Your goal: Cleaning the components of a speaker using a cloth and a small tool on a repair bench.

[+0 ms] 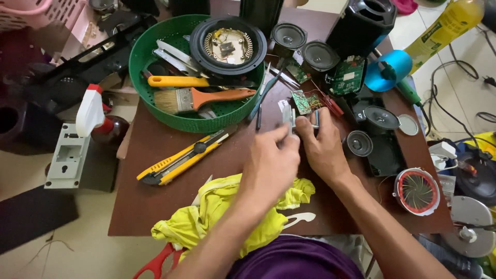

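Observation:
Both my hands meet over the middle of the brown table [155, 196]. My left hand [271, 160] pinches a small silvery metal piece [285, 114] at its fingertips. My right hand [323, 147] grips a small part [315, 118] right beside it, with thin red wires [325, 101] running from it to a small green circuit board [301, 102]. The two hands touch at the fingers. What lies under the palms is hidden.
A green perforated basket [150, 46] holds a paintbrush [206, 98], an orange-handled tool and a round black speaker frame [227, 45]. A yellow utility knife [181, 157], a yellow cloth [217, 212], red scissors [157, 263], several small speakers [320, 54], a blue cylinder [390, 70] and a red-rimmed fan [417, 191] surround them.

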